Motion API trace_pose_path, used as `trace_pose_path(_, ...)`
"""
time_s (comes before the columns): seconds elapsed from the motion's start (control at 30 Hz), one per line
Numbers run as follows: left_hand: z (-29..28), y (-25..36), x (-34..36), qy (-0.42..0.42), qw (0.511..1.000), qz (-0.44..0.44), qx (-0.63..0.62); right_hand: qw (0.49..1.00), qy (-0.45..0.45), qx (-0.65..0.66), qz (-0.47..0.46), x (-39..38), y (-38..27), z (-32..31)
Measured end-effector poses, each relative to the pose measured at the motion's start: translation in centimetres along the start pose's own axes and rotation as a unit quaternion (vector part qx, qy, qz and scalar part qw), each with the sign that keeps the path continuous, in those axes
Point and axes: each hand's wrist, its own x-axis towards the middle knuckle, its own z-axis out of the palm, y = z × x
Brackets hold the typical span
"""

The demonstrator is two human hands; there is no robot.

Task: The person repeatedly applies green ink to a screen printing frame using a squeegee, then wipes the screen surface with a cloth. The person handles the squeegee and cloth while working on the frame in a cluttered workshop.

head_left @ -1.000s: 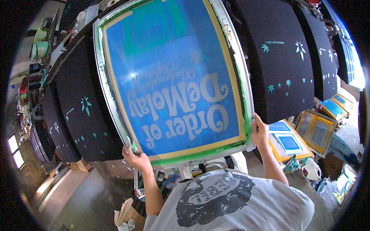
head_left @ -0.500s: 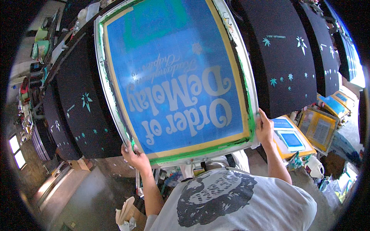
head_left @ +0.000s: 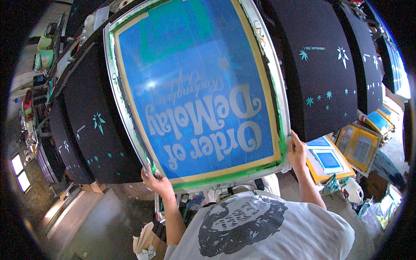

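A large silk-screen frame [head_left: 186, 78] stretches out in front of me. Its blue mesh carries a green patch at the far end and pale lettering that appears upside down. Yellow tape and green smears line the mesh inside a pale, worn frame. On the near left corner, my left hand [head_left: 157, 182] is closed around the frame's edge. My right hand [head_left: 297, 152] grips the near right corner, fingers wrapped on the outer side. Beneath the screen, most of whatever it lies over is hidden; faint leaf shapes show through the mesh.
Black printed fabric panels with teal leaf shapes flank the screen, one at left [head_left: 102, 125] and one at right [head_left: 323, 73]. Other yellow-edged screens [head_left: 358, 145] lean at lower right, near a white jug [head_left: 353, 190]. A cardboard box [head_left: 149, 242] with crumpled paper stands at lower left.
The whole view has shifted slightly, with the side panels appearing a little lower. The leaf shapes show more through the mesh, suggesting the screen sits closer to what is under it. Both hands keep their hold.
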Motion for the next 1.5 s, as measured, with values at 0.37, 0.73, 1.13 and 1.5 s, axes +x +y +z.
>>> trace_pose_path(0.37,1.0,1.0,0.5,0.03,0.999,-0.044,-0.007,0.999,-0.031,-0.003,-0.009,0.3,0.1,-0.2)
trace_pose_path(0.73,0.4,0.9,0.4,0.039,0.999,-0.014,0.006,0.999,-0.004,0.042,-0.025,0.5,-0.5,0.0)
trace_pose_path(1.13,-0.2,-1.2,-0.4,0.006,0.999,0.047,0.002,1.0,0.015,-0.001,-0.02,0.2,-1.4,-0.4)
trace_pose_path(1.5,-2.6,-3.7,-4.0,-0.054,0.996,0.037,-0.057,0.995,0.068,-0.072,-0.015,-3.9,-3.8,-0.9)
